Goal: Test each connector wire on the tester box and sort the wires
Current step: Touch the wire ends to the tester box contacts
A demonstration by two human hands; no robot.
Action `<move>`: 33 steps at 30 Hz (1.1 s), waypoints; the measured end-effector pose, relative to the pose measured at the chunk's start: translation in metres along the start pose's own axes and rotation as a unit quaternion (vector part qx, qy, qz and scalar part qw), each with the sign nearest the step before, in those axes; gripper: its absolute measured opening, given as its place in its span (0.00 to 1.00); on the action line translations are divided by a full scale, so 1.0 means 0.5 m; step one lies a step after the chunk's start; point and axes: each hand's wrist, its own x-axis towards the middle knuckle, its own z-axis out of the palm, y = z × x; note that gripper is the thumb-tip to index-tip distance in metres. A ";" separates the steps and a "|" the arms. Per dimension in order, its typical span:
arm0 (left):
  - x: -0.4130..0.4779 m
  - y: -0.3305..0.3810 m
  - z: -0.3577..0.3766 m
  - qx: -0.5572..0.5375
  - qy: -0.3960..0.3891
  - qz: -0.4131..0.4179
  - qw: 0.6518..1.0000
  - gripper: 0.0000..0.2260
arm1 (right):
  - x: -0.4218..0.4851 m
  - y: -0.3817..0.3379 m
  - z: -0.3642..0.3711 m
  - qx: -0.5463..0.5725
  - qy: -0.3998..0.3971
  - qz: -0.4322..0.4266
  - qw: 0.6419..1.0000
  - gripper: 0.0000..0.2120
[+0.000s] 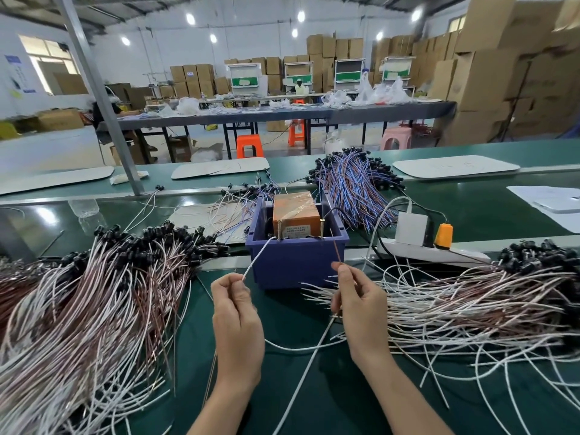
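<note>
Green matting (314, 387) covers the bench, in a hall lined with cartons. Your left hand (237, 321) pinches a white lead (255, 260) between thumb and forefinger, with the other fingers (229, 285) curled in. Your right hand (361, 309) pinches a brown lead (337, 251) in the same way. Both leads rise from your fingertips toward the tester box (295, 211), an orange unit seated inside a blue bin (295, 268) just beyond your fingers. Nothing else in the bin can be made out clearly. Two screws (279, 229) stand at the near edge of the box. The white tip is close to the left screw and the brown tip is short of the right one; contact cannot be confirmed. Treat the test of this wire as in hand, not complete. Outward of your left fingers lies a large left pile (94, 293). Outward of your right fingers lies a right pile (455, 302), bare ends toward you. Which pile is sorted cannot be told. A blue-and-brown bundle (354, 183) lies beyond the bin. Expect much work left.
</note>
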 end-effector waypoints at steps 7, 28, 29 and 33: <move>0.010 0.007 0.004 -0.046 0.022 -0.026 0.998 0.07 | 0.007 0.002 0.011 -0.001 -0.004 -0.008 1.000 0.10; 0.012 -0.003 0.012 -0.094 -0.010 -0.042 0.995 0.08 | -0.001 -0.004 0.016 -0.050 -0.005 -0.028 0.998 0.09; 0.012 -0.004 0.012 -0.095 -0.009 -0.042 0.995 0.08 | -0.001 -0.003 0.016 -0.050 -0.005 -0.028 0.998 0.09; 0.013 -0.003 0.015 -0.096 -0.008 -0.046 0.994 0.08 | 0.000 -0.001 0.017 -0.047 -0.004 -0.029 0.998 0.09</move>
